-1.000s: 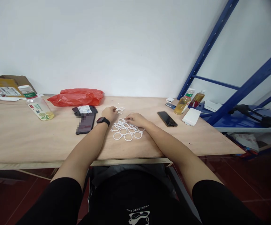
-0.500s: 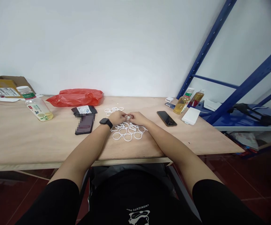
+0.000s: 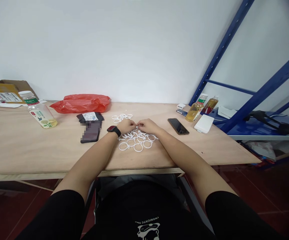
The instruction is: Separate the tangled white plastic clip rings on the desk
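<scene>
My left hand (image 3: 126, 126), with a black watch on its wrist, is closed in a pinch. Facing it, my right hand (image 3: 147, 126) pinches too, and the fingertips of both almost meet. Between them a white plastic ring (image 3: 136, 128) shows in part; the fingers cover the rest of it. Below my hands lies a cluster of white plastic rings (image 3: 138, 147) with small eyelets, several of them linked or overlapping. A smaller group of the same rings (image 3: 115, 117) lies behind my left hand.
Left of my hands are a black pouch-like item (image 3: 90, 131), a red plastic bag (image 3: 81, 103), a drink bottle (image 3: 40, 113) and a cardboard box (image 3: 8, 90). To the right lie a phone (image 3: 178, 126), a white case (image 3: 203, 123) and a bottle (image 3: 195, 110), beside a blue rack (image 3: 234, 118).
My fingertips have drawn closer together, covering more of the ring between them. The front rings of the cluster have shifted slightly. The watch face has lit up red.
</scene>
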Demonstrator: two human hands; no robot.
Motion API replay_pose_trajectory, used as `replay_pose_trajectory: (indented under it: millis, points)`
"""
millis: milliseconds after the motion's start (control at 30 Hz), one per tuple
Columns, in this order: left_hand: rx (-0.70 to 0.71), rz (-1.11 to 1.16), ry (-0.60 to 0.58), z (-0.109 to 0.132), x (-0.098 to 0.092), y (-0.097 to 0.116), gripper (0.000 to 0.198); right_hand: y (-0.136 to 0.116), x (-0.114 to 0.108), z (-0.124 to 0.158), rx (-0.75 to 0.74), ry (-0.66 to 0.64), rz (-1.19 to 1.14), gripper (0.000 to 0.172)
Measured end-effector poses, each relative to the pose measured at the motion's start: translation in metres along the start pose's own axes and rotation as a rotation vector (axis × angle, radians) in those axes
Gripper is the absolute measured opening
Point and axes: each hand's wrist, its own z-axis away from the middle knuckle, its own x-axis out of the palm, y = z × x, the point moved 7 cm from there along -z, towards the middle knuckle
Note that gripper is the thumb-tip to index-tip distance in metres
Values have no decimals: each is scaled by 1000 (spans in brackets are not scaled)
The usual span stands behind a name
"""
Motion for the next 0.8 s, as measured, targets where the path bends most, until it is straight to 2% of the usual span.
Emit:
replay_pose_trajectory:
  millis: [200,400,600,800]
  points:
    - [-43,147,3,0,0,-3,23,-6,-10,2,-20,58,54,15]
    - [-21,164,166,-1,-11,-2,18,-8,-18,1,-69,175,10,14]
    - [32,230,326,0,-25,9,18,-9,-30,3,-62,300,-41,13]
    - [81,192,359,2,-31,14,20,-13,-32,5,-66,344,-3,16]
